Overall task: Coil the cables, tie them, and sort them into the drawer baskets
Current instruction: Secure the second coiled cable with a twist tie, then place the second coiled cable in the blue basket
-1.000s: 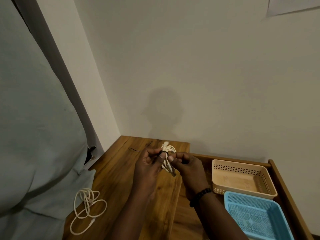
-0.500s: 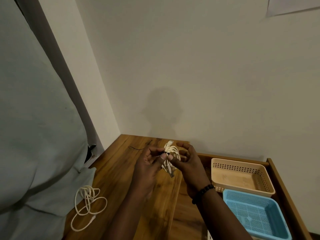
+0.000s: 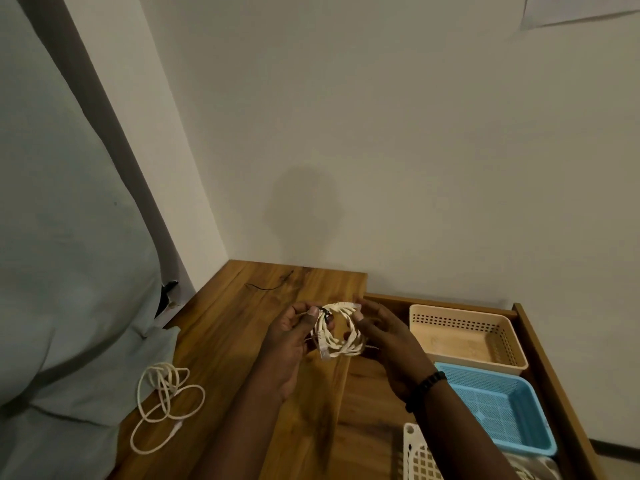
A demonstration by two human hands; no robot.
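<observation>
Both hands hold a coil (image 3: 337,332) of cream cable above the bench (image 3: 239,327), near its right edge where the wood steps down to the open drawer (image 3: 540,348). The left hand (image 3: 294,336) pinches the coil's left side, thumb on top by a dark tie (image 3: 325,310). The right hand (image 3: 384,336) cups the coil's right side with curled fingers (image 3: 360,317). One plug end hangs from the bottom of the coil.

A loose cable (image 3: 166,400) lies sprawled near the bench's front-left edge, just beside a pale cloth (image 3: 69,271). A thin black wire (image 3: 268,285) lies near the back wall. Bare wood separates these from the hands.

In the drawer sit a beige basket (image 3: 464,317) at the back, a blue basket (image 3: 540,410) just in front of it, and a white basket (image 3: 415,455) at the lower edge, partly behind the right forearm.
</observation>
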